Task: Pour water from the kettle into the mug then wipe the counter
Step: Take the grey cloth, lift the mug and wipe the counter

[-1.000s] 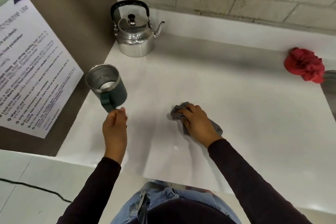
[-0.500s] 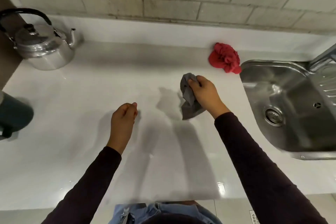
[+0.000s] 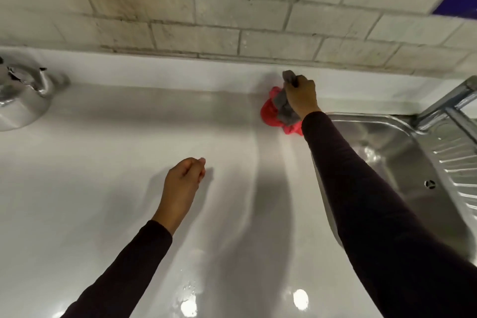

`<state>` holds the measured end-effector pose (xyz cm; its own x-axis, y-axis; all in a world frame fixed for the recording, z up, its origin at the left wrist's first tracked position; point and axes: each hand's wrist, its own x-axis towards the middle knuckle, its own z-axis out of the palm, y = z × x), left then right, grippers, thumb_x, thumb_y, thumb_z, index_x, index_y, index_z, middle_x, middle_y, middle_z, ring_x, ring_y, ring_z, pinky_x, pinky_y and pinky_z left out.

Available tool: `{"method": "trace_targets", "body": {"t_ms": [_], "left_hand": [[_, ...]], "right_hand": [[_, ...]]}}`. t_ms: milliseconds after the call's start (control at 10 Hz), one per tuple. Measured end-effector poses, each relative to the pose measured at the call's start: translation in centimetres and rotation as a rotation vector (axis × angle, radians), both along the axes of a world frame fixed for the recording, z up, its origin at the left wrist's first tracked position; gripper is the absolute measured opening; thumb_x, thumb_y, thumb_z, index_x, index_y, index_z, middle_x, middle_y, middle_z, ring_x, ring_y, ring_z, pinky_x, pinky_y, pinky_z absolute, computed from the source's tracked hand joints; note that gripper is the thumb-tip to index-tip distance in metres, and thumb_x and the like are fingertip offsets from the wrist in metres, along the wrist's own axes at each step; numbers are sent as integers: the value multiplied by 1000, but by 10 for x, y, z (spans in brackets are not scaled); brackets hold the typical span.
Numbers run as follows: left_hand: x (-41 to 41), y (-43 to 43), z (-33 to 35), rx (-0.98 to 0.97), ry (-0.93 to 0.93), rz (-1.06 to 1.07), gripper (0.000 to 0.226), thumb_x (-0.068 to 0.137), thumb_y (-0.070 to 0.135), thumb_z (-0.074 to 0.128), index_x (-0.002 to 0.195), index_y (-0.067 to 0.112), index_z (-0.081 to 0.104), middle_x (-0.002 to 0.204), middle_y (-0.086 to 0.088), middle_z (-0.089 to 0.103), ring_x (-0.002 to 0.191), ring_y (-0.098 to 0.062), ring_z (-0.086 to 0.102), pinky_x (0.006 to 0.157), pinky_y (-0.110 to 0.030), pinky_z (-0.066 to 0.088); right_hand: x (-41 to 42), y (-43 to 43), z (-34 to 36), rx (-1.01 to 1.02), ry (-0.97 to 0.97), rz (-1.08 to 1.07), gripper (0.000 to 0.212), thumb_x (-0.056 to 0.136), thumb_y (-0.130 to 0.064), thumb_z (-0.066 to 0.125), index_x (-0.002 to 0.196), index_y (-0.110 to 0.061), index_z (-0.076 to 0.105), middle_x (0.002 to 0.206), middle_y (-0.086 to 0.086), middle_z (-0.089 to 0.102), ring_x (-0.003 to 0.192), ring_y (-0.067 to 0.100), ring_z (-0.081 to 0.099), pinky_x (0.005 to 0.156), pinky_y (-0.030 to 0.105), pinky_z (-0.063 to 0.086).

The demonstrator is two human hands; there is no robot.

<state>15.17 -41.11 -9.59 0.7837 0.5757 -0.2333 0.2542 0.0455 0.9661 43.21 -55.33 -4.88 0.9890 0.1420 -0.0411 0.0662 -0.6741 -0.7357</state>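
My right hand (image 3: 301,97) grips a grey cloth (image 3: 283,107) at the back of the white counter (image 3: 103,188), right over a red cloth (image 3: 268,113) that lies by the wall. The grey cloth hangs down from my fingers and covers part of the red one. My left hand (image 3: 183,179) hovers over the middle of the counter with its fingers curled and nothing in it. The steel kettle (image 3: 18,95) stands at the far left, cut by the frame edge, spout towards the right. The mug is out of view.
A steel sink (image 3: 402,170) with a ribbed drainer and a tap (image 3: 449,100) fills the right side. A brick wall (image 3: 232,8) runs behind the counter. Small wet spots shine near the counter's front edge.
My right hand has carried the grey cloth from the counter's middle to the back, over the red cloth. The view has swung right; the mug has left the frame.
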Motion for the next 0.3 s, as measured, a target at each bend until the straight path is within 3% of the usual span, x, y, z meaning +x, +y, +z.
{"method": "trace_targets", "body": {"t_ms": [100,200,300], "left_hand": [[3,1,-2,9,23,-13,34,88,29,52,58,12,49,49,10,41,49,-7,36,59,-29,34],[3,5,-1,32,36,-12,38,88,29,52,63,1,45,55,0,39,51,-10,33,58,-29,32],[4,9,-1,30,66,-16,37,88,28,53,62,2,46,57,-1,39,50,-9,34,58,-27,33]], "right_hand": [[-5,-3,-31,-381,28,152,45,89,-29,48,133,-18,45,139,17,39,125,39,38,106,51,34],[-5,-6,-41,-537,-56,223,51,87,-26,49,137,-23,39,146,15,28,131,39,27,112,58,17],[-7,-2,-36,-668,-151,245,54,91,-31,45,142,-28,28,154,16,15,141,40,8,111,65,0]]}}
